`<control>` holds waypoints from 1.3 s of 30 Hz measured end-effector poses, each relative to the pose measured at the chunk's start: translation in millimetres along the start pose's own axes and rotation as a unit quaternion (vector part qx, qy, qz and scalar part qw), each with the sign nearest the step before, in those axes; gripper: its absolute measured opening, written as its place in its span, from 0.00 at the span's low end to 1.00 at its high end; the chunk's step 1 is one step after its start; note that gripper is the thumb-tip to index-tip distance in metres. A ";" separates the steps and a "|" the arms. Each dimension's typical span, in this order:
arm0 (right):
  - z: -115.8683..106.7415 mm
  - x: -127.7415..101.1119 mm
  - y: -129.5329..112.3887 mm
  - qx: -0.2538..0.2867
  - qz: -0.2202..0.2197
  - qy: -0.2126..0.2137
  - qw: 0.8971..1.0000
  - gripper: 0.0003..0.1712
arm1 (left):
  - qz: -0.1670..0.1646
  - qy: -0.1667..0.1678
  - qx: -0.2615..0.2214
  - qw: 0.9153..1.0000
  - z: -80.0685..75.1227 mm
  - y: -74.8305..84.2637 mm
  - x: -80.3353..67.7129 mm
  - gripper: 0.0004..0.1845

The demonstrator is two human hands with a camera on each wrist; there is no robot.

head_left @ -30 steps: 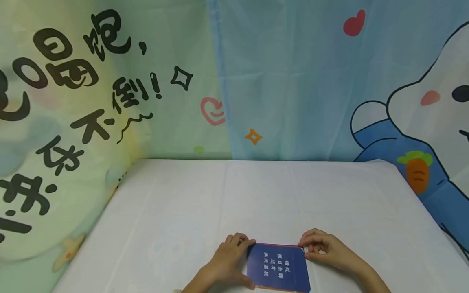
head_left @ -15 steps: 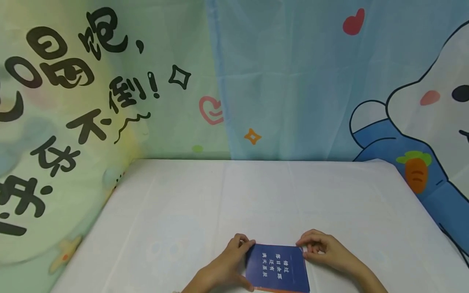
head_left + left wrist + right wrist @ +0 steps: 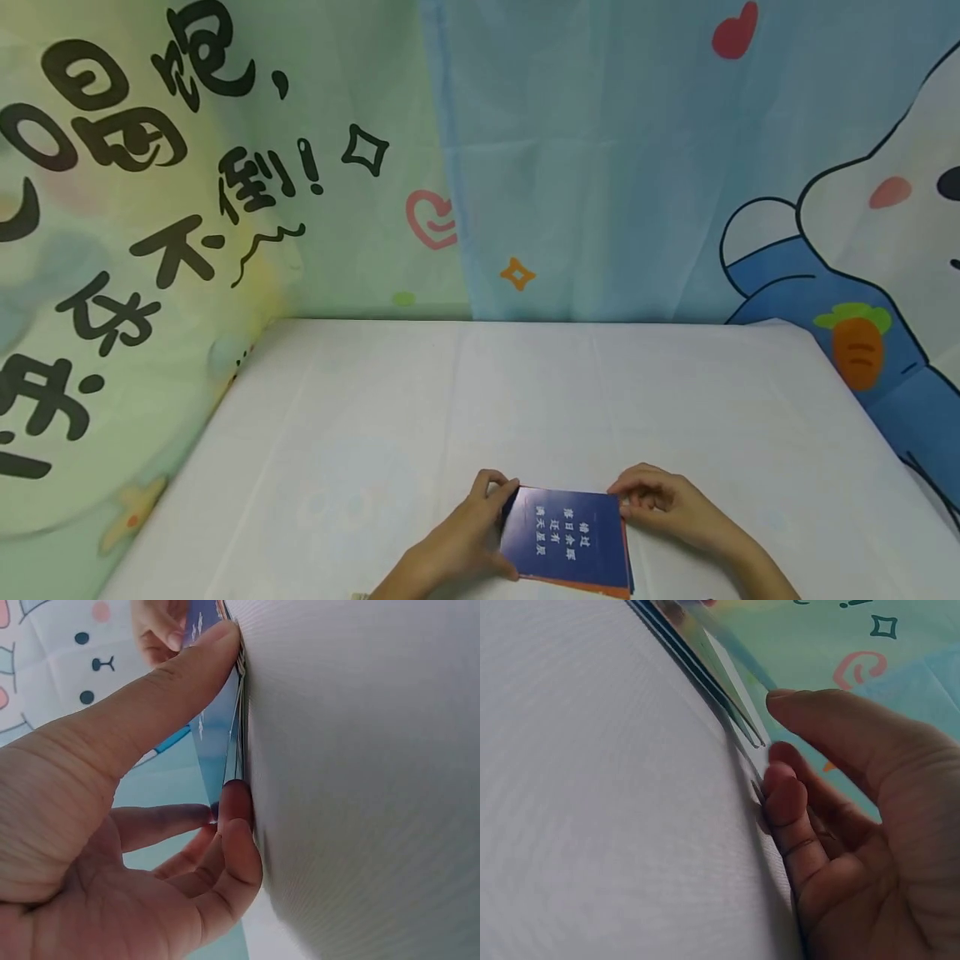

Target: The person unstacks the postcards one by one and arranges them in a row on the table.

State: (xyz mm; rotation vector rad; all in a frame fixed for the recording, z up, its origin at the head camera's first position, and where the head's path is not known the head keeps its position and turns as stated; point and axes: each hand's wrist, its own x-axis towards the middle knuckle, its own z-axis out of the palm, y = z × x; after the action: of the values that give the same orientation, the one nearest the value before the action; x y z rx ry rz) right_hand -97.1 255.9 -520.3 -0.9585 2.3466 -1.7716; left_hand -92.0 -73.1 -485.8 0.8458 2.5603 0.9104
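A dark blue card [image 3: 592, 517] with white vertical writing lies on top of a small stack of cards [image 3: 234, 742] near the table's front edge. An orange-edged layer peeks out below it. My left hand [image 3: 472, 533] holds the stack's left side, thumb at the near edge and fingers at the far corner. At the far right corner, my right hand [image 3: 671, 504] pinches the top card with thumb and curled fingers. In the right wrist view, the upper layer rises apart from the lower cards [image 3: 694, 664] close to my right thumb [image 3: 802, 709]. Some fingertips are hidden.
A white cloth-covered table [image 3: 450, 400] stretches away behind the hands. Beyond it hangs a printed curtain [image 3: 585, 167] with large characters on the left and a cartoon animal on the right. A small object's edge [image 3: 360, 596] shows at the bottom.
The top blue card has tilted and lifted slightly, baring more orange along the near and right edges. My right hand has shifted slightly up with the corner; my left hand keeps its hold.
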 end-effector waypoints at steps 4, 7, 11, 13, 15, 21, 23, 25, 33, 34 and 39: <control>1.2 0.4 2.1 0.001 -0.042 0.018 0.999 0.18 | -0.004 0.006 -0.019 1.000 0.1 -1.9 0.2 0.56; 0.3 0.0 -0.4 0.041 -0.004 0.008 0.999 0.17 | -0.007 0.011 -0.031 0.999 -0.7 -3.2 0.0 0.56; -1.9 0.1 -2.6 0.136 0.037 -0.030 0.990 0.17 | -0.017 0.001 -0.054 0.998 -3.0 -3.7 0.1 0.56; -2.3 0.2 -2.0 0.171 0.038 -0.043 0.984 0.19 | -0.022 -0.005 -0.066 0.998 -4.3 -3.1 0.5 0.56; -2.2 0.0 -1.7 0.192 0.037 -0.048 0.980 0.20 | -0.023 -0.007 -0.076 0.997 -4.7 -3.2 0.7 0.55; -3.9 -1.9 -1.8 0.227 0.040 -0.039 0.972 0.21 | 0.002 0.010 -0.068 0.998 -4.7 -3.2 3.2 0.54; -4.5 -1.5 -2.5 0.232 0.050 -0.033 0.971 0.21 | 0.019 0.021 -0.066 0.997 -5.7 -3.5 4.1 0.54; -4.8 -0.6 -3.5 0.237 0.059 -0.025 0.969 0.21 | 0.031 0.027 -0.065 0.997 -7.1 -3.9 4.6 0.54; -5.1 1.5 -10.3 0.196 0.082 0.033 0.977 0.20 | 0.027 0.021 -0.070 0.997 -10.5 -0.7 8.2 0.54; -5.1 1.2 -11.1 0.193 0.085 0.039 0.977 0.19 | 0.022 0.019 -0.071 0.997 -10.7 0.5 8.9 0.55; -5.1 -0.8 -14.5 0.175 0.099 0.061 0.978 0.19 | 0.008 0.011 -0.074 0.997 -12.6 7.4 12.8 0.59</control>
State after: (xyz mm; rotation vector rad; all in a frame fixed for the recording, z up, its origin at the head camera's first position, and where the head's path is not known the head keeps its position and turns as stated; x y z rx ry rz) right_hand -92.1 258.5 -506.0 -0.5608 2.0036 -2.1116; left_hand -104.5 -66.5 -472.4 0.8184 2.4723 1.1039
